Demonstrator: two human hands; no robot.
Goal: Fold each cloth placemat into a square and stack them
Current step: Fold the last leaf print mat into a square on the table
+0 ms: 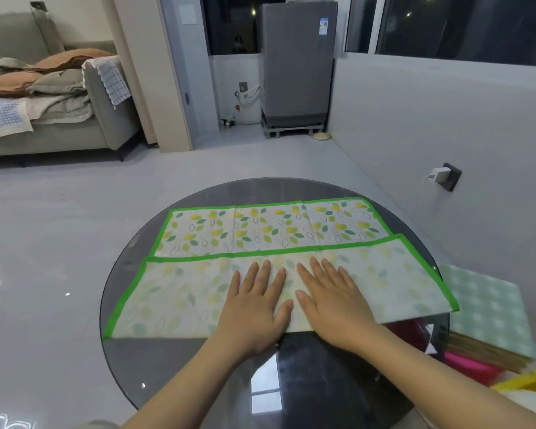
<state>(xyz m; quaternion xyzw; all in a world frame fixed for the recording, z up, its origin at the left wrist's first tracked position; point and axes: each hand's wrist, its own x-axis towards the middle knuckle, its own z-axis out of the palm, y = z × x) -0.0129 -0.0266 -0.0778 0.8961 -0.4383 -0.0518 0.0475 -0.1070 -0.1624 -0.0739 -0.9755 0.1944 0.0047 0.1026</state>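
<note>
Leaf-print placemat (276,230) lies spread on round glass table (130,264), near half folded over. Left hand (254,308) and right hand (331,298) flat, fingers straight, pressing the fold, gripping nothing. Cloth looks light, limp, likely slides on glass; take green-edged corners

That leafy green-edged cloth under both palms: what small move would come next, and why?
Probably slide the left hand and right hand apart along the placemat. Both lie flat at its middle, and the folded-over near flap has not yet been smoothed towards its ends.
</note>
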